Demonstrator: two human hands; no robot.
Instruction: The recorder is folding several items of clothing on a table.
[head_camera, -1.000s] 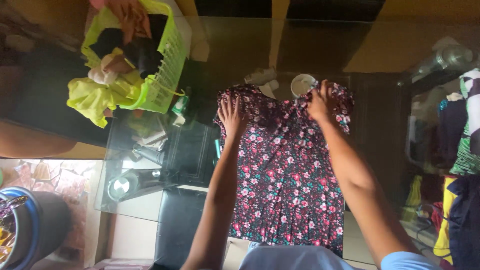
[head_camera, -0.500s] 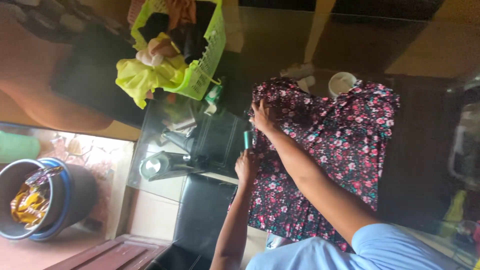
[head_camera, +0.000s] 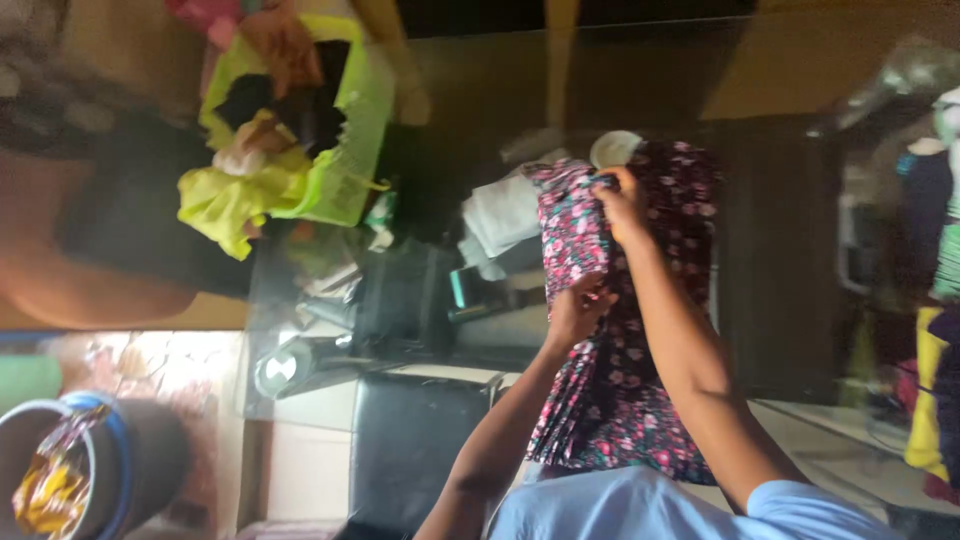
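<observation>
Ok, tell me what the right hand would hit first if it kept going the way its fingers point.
The right hand, gripping the dark floral-print garment, points up-frame; the round white cup-like object probably comes first, though depth is unclear.

Whole frame is smearing with motion blur. Floral garment (head_camera: 625, 400) is covering part of the white cup (head_camera: 613, 148) and its own lower hem is disappearing behind the light blue sleeve (head_camera: 650, 505). Left hand (head_camera: 578, 305) fingertips are sinking into the fabric folds, grip unclear. Right hand (head_camera: 620, 205) fingers are curling over the cloth edge, partly hidden. Green basket (head_camera: 345, 150) top is getting cut off at the frame edge; another person's hand (head_camera: 285, 45) there is too blurred to read. Bucket (head_camera: 75, 470) is clipped at the bottom left.
</observation>
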